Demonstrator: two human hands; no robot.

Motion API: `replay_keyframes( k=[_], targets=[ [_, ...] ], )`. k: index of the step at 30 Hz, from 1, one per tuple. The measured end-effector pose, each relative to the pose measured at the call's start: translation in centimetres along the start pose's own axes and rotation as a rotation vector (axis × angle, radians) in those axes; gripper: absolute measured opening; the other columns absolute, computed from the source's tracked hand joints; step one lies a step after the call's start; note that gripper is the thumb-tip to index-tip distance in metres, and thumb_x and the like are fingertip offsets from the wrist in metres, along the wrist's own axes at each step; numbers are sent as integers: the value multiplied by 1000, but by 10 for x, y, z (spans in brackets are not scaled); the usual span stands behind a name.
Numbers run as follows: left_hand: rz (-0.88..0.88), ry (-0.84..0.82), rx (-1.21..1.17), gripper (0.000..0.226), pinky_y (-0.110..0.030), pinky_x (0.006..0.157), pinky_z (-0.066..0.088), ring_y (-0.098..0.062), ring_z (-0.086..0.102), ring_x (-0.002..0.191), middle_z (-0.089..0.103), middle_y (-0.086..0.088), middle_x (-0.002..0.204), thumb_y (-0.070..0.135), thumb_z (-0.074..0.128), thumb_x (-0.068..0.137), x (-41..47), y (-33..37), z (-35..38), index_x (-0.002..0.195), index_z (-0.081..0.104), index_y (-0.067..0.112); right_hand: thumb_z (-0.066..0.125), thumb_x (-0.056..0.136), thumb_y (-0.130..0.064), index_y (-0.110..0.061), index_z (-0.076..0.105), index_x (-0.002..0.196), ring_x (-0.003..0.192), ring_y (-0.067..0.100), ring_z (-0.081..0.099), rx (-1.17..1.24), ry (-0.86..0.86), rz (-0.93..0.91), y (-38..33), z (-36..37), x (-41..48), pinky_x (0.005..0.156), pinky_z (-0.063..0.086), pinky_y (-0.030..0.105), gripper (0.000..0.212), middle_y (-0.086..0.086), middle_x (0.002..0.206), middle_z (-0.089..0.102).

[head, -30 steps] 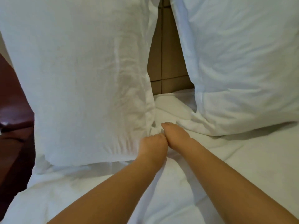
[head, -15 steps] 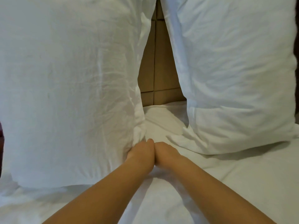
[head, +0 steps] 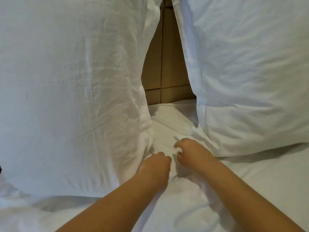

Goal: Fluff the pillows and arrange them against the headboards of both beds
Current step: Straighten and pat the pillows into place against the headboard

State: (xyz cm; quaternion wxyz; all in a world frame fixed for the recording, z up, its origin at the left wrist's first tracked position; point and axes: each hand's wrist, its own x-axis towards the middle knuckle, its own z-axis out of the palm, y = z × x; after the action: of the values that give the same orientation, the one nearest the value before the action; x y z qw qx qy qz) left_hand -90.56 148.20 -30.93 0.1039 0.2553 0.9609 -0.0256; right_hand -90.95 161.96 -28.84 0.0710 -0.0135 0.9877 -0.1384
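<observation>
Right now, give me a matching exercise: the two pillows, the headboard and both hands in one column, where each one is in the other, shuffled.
Things:
1. left pillow
2. right pillow
3. headboard
4. left hand
5. right hand

Places:
A. showing tan in the gap between the pillows
B. fist at the left pillow's lower right corner
C. upright, filling the left side
D. fingers curled on the sheet below the gap
E. leaning at upper right

Pairs: 1-C, 2-E, 3-A, 4-B, 5-D
</observation>
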Motion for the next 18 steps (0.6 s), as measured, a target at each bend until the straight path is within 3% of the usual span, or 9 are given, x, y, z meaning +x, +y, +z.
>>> replay_keyframes(
  k=[2, 5, 8, 11, 18],
  targets=[
    [-3, 65, -120, 16, -33, 81, 42, -26, 57, 101, 54, -7, 109, 24, 51, 93, 5, 6, 0, 107, 52, 15, 49, 91, -9, -16, 50, 131, 113, 25, 57, -21, 123, 55, 17, -4, 14, 91, 48, 36, 41, 2, 132, 51],
    [-56, 113, -286, 26, -34, 84, 45, -24, 57, 102, 55, -6, 113, 21, 52, 94, 23, 16, 1, 119, 49, 16, 49, 86, 0, -13, 42, 132, 108, 27, 59, -101, 135, 88, 37, 2, 31, 82, 49, 35, 48, 3, 130, 48],
    [-103, 134, -416, 40, -32, 88, 47, -22, 56, 106, 56, -4, 119, 16, 49, 94, 43, 24, 3, 133, 41, 19, 61, 81, -8, -13, 54, 110, 88, 26, 66, -149, 202, 51, 46, 23, 37, 67, 49, 33, 30, 4, 109, 57],
    [-117, 171, -447, 46, -34, 92, 47, -21, 56, 107, 56, -4, 121, 18, 46, 95, 57, 28, 8, 140, 33, 23, 84, 50, -7, -15, 63, 69, 51, 21, 62, -131, 252, -4, 50, 46, 34, 42, 44, 25, 30, 3, 69, 60],
    [-71, 275, -349, 43, -33, 87, 47, -18, 55, 101, 54, 5, 112, 22, 53, 89, 89, 39, 14, 131, 44, 29, 84, 19, 2, -13, 59, 47, 34, 16, 50, -14, 345, -94, 52, 42, 38, 36, 40, 17, 40, 3, 46, 53]
  ],
)
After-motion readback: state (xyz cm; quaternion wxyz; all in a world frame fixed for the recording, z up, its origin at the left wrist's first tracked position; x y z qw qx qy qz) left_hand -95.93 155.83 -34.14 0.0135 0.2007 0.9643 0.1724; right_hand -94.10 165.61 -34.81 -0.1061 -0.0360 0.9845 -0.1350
